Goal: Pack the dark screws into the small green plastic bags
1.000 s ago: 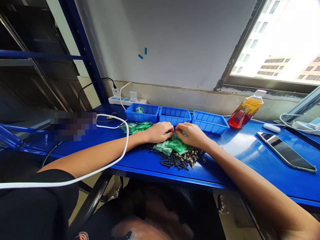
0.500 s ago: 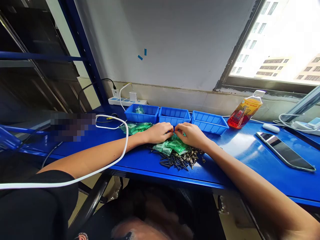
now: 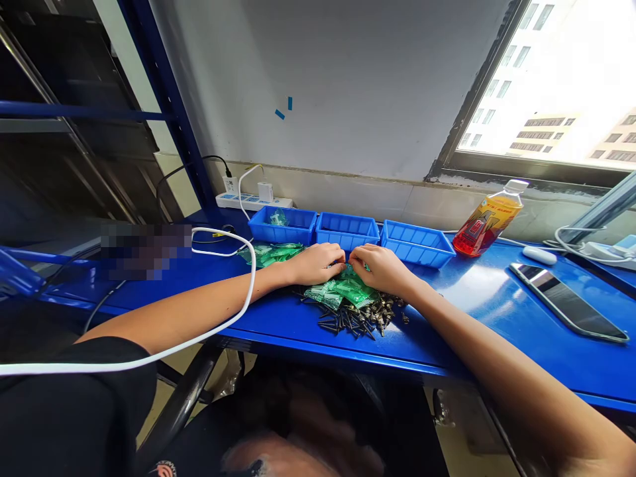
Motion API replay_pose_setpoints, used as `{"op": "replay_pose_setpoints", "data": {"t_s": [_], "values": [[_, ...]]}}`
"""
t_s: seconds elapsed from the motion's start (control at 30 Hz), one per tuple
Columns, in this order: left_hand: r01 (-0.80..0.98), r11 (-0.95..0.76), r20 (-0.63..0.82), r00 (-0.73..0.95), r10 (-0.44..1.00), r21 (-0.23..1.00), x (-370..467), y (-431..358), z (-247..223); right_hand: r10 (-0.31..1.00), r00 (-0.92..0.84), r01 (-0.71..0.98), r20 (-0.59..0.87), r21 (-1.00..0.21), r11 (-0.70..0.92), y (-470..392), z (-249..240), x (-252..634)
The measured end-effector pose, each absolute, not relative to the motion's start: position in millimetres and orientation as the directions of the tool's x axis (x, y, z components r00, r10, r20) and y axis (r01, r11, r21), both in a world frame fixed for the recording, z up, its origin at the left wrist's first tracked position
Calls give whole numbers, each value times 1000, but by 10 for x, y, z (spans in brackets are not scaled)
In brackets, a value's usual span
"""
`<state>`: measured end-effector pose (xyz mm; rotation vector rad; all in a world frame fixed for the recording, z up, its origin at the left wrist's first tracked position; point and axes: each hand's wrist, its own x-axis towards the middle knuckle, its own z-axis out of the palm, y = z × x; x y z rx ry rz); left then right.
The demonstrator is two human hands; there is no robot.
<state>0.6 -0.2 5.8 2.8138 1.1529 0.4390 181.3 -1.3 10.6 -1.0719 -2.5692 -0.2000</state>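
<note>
My left hand (image 3: 315,263) and my right hand (image 3: 380,266) meet fingertip to fingertip over a heap of small green plastic packets (image 3: 342,292) on the blue bench (image 3: 477,298). Both hands pinch at one green packet between them; the exact grip is hidden by the fingers. Just in front of the packets lies a pile of dark and silvery screws (image 3: 360,318). Behind the hands stand three blue bins in a row: left bin (image 3: 283,225) with a packet inside, middle bin (image 3: 346,230), right bin (image 3: 417,242).
More green packets (image 3: 271,252) lie left of my left hand. A white cable (image 3: 233,311) loops over my left forearm. An orange drink bottle (image 3: 487,222), a white mouse (image 3: 540,254) and a phone (image 3: 569,301) sit on the right. A power strip (image 3: 253,199) lies at the wall.
</note>
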Motion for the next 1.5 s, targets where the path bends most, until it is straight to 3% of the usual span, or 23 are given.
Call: {"op": "replay_pose_setpoints", "data": {"t_s": [1.03, 1.5], "values": [[649, -734, 232, 697, 679, 198, -12, -10, 64, 664, -658, 693, 355, -59, 719, -37, 121, 1814], [615, -755, 287, 699, 655, 226, -16, -26, 58, 601, -721, 647, 345, 21, 763, -55, 168, 1828]]}}
